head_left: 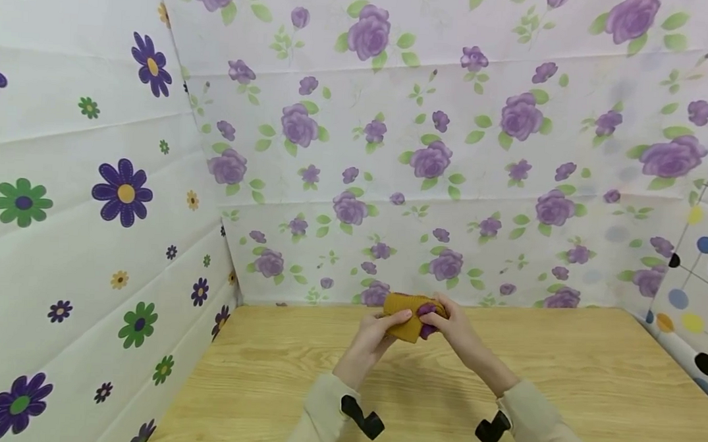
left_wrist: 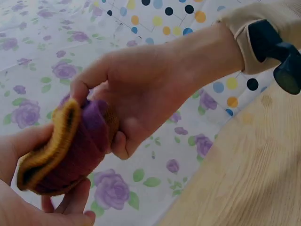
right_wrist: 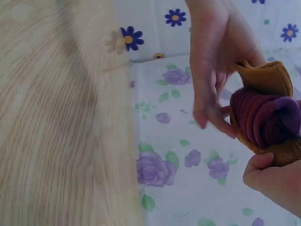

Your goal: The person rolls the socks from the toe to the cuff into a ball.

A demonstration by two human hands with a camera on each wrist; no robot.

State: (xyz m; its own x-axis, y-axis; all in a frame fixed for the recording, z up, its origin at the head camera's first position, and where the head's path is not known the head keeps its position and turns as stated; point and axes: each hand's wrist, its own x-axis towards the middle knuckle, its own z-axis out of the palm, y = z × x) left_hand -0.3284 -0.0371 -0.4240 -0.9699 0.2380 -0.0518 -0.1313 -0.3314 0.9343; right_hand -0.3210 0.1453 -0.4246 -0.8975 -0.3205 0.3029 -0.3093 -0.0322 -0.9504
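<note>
A rolled bundle of knitted socks, with a mustard ribbed cuff (head_left: 407,330) and a purple-maroon roll (right_wrist: 256,113), is held up above the table between both hands. My left hand (head_left: 370,339) grips the mustard side, thumb on the near face and fingers behind. On the other end, my right hand (head_left: 460,332) pinches the purple part and the mustard edge. In the left wrist view the maroon layers (left_wrist: 77,153) lie coiled beside the cuff's opening. The right wrist view shows the mustard cuff standing out from the spiral roll. The hands partly hide the bundle.
A light wood-grain table (head_left: 276,376) lies beneath the hands. Behind it hangs a sheet with purple roses (head_left: 430,160); a flower-printed sheet (head_left: 126,193) is on the left and a dotted one (head_left: 704,272) on the right. Black wrist mounts (head_left: 362,417) sit at the cuffs.
</note>
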